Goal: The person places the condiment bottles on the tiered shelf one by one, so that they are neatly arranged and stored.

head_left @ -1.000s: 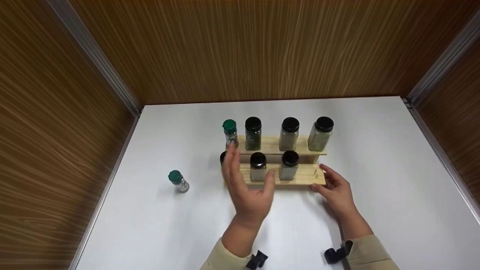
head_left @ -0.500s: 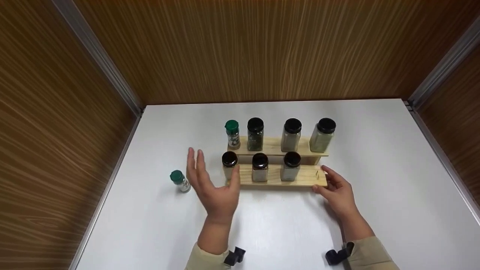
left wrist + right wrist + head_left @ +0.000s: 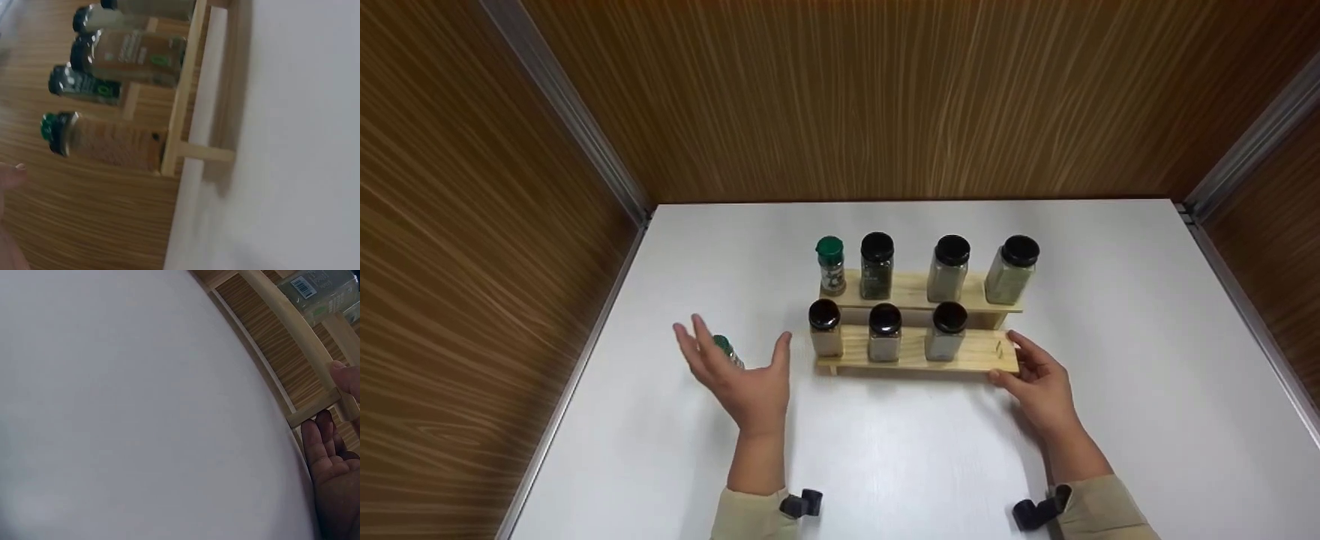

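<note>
A small green-capped jar (image 3: pixel 727 350) is seen standing upright on the white table (image 3: pixel 1110 315), to the left of the wooden rack and partly hidden behind the left hand (image 3: pixel 739 379). That hand is held spread, palm turned inward, fingers straight and apart, thumb pointing right; the jar lies just beyond the fingers, and contact cannot be confirmed from the head view. Nothing is gripped by it. In the left wrist view only a fingertip is caught at the frame edge.

The right hand (image 3: pixel 1039 382) is placed at the near right corner of the two-step wooden rack (image 3: pixel 975 352). In the right wrist view its thumb (image 3: pixel 346 377) is seen over the front rail and its fingers (image 3: pixel 318 441) bent beneath the end of the rack (image 3: pixel 292 323), so the corner is held between them.

On the rack's near step three black-capped jars (image 3: pixel 885 331) are ranged upright from the left, the right end of that step being unoccupied. On the far step a second green-capped jar (image 3: pixel 831 265) stands at the left end, followed to the right by three taller black-capped jars (image 3: pixel 951 268).

The table is enclosed by wood-grain panels (image 3: pixel 885 97) on the far, left and right sides. Beige sleeves (image 3: pixel 1102 510) are noted at both wrists.
</note>
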{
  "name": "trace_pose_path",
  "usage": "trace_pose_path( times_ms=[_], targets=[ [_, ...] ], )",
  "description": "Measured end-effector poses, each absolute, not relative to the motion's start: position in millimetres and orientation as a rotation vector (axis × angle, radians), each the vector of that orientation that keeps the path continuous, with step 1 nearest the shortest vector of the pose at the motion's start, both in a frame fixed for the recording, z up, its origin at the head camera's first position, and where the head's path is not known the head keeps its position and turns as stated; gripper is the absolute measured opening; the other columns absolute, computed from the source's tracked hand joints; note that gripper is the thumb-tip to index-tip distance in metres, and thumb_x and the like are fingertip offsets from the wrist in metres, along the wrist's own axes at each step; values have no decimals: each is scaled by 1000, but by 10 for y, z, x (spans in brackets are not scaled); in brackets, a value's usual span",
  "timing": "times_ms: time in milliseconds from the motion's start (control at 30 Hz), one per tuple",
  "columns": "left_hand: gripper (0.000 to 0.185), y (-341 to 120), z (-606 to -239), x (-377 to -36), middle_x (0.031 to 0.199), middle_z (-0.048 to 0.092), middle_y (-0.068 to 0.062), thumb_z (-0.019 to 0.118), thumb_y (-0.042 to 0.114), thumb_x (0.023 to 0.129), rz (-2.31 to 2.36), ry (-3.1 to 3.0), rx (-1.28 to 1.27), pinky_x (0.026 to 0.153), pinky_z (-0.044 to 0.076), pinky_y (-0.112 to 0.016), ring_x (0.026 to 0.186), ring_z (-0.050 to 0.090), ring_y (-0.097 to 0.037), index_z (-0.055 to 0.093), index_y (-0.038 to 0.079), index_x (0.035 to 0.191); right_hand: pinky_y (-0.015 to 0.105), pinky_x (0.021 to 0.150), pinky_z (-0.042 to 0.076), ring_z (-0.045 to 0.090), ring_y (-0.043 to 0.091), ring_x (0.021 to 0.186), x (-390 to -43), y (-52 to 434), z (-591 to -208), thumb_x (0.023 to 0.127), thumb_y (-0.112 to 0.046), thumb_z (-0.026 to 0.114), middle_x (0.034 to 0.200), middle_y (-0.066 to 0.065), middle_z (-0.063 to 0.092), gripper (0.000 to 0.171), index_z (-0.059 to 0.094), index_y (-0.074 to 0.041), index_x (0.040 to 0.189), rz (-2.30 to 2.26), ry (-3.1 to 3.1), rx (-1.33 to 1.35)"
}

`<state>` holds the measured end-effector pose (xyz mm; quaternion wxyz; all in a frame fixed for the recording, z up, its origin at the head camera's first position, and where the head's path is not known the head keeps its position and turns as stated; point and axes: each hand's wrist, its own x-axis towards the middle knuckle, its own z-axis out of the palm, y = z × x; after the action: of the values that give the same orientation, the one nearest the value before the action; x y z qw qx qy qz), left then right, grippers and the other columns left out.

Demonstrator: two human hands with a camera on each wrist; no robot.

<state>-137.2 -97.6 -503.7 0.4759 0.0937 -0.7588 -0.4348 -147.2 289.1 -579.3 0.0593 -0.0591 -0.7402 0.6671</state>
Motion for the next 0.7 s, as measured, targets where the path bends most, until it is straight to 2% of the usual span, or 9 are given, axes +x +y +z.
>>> trace_pose_path(
  times_ms=[233, 367, 533, 700],
  targets=[
    [112, -1137, -5258, -1407, 173, 10, -20, 97, 3, 73, -1175, -1896, 419, 123, 32, -60, 158, 14, -36, 29, 6, 162, 16, 81, 58, 67, 6, 97, -1471, 2882, -5786, 84, 16, 81, 119, 16, 63, 77, 52, 3, 153, 1988, -2269, -207],
    [109, -1241, -5391, -1456, 172, 11, -21, 93, -1, 76, -1222, -1923, 468, 126, 27, -59, 158, 13, -40, 27, 6, 162, 16, 82, 58, 67, 6, 97, -1473, 2878, -5788, 84, 15, 81, 120, 17, 63, 76, 52, 1, 154, 1976, -2283, -214],
    [108, -1364, -5510, -1501, 170, 18, -21, 90, -4, 79, -1300, -1953, 529, 128, 20, -57, 158, 17, -39, 24, 8, 164, 16, 82, 58, 66, 7, 99, -1467, 2880, -5785, 85, 16, 80, 122, 17, 62, 76, 51, 2, 154, 2001, -2276, -207],
    [106, -1414, -5579, -1505, 168, 26, -20, 87, -6, 80, -1350, -1985, 560, 128, 20, -57, 157, 22, -40, 26, 9, 165, 17, 81, 58, 67, 7, 98, -1461, 2881, -5782, 84, 16, 80, 123, 17, 63, 76, 52, 2, 154, 2002, -2265, -190]
  ],
)
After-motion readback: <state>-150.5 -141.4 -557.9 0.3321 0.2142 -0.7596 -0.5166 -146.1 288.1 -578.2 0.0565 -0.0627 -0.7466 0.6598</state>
